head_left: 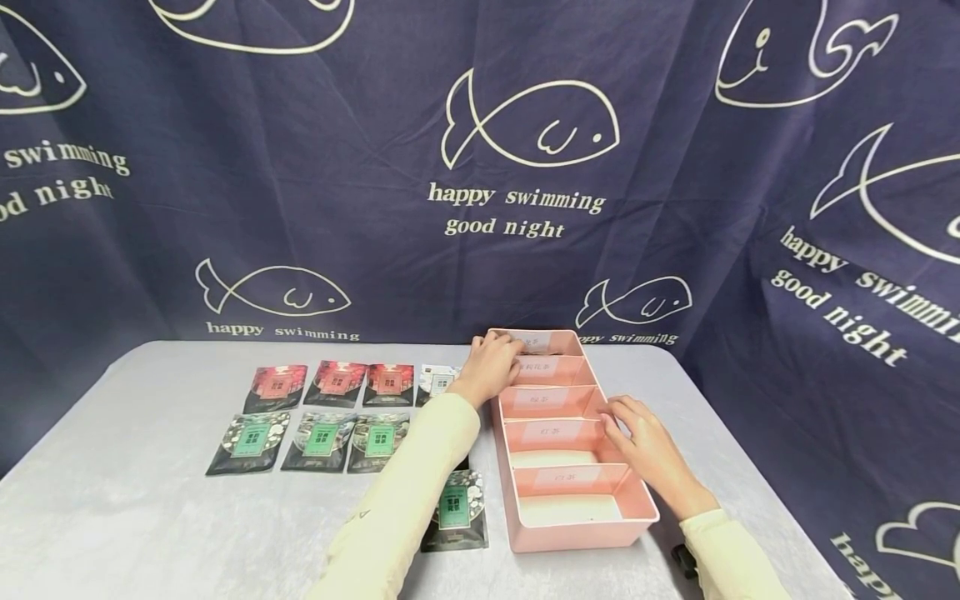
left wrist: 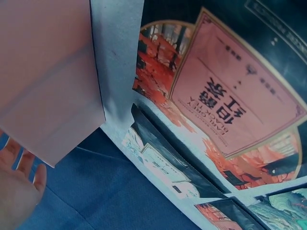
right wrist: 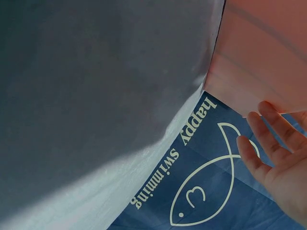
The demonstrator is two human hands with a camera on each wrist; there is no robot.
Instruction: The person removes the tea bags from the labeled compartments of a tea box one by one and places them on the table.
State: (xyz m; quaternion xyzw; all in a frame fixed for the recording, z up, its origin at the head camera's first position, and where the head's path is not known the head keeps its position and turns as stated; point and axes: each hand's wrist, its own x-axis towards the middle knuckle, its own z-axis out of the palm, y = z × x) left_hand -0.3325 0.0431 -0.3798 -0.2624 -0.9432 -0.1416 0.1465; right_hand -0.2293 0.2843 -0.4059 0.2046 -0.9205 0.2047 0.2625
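Observation:
A long pink divided box (head_left: pixel 577 537) stands on the table, with several compartments in a row, each bearing a white paper label. My left hand (head_left: pixel 491 362) holds the far end of its left rim, the fingers bent over the edge. On the other long side, my right hand (head_left: pixel 652 446) holds the rim beside the middle compartments. In the right wrist view, its fingers (right wrist: pixel 271 115) lie at the top of the outer wall. Left of the box are red-labelled tea sachets (head_left: pixel 335 383) and green-labelled tea sachets (head_left: pixel 318 442). A white-labelled sachet (head_left: pixel 435 381) lies beside my left wrist.
Close to the box's near left side lies another green-labelled sachet (head_left: pixel 453 512); my left sleeve (head_left: pixel 408 492) covers part of the table there. A grey-white cloth (head_left: pixel 150 517) covers the table. Behind and right hangs a dark blue fish-patterned curtain (head_left: pixel 390 167).

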